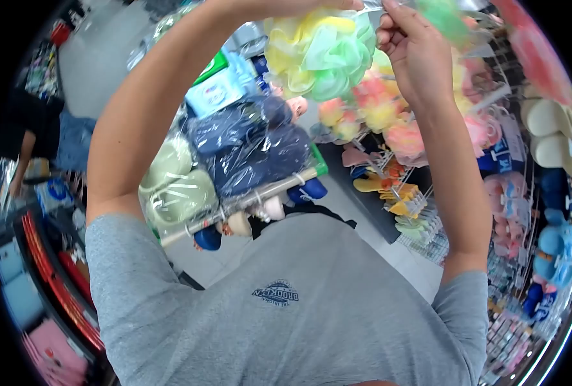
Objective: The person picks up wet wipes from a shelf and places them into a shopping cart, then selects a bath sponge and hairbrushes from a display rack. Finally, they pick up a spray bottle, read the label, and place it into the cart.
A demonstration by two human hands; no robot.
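Grey shirt fabric (286,315) lies closest to the lens and fills the 6 o'clock sector. Both of my arms rise from it toward 12 o'clock. My right hand (414,58) sits at about 1 o'clock, its fingers (395,22) pinched on a thin loop or tag at the top of the yellow-green bath pouf (321,55). My left hand (299,5) is cut by the upper frame edge at 12 o'clock; it rests against the top of the pouf, but I cannot tell whether its fingers are clenched or released. The pouf hangs between the two hands, just below the frame edge.

At 2 to 3 o'clock, a wire display rack (421,212) carries pink and orange poufs (389,122), close behind my right forearm, leaving little side clearance. Between my forearms, at centre, plastic-wrapped bundles (247,148) hang on a bar (247,202). Open grey floor (99,71) extends toward 10 o'clock. Another person in dark clothing (31,122) stands at 9 o'clock, well apart from my left elbow. Red-edged shelving (54,289) borders the 8 o'clock sector.
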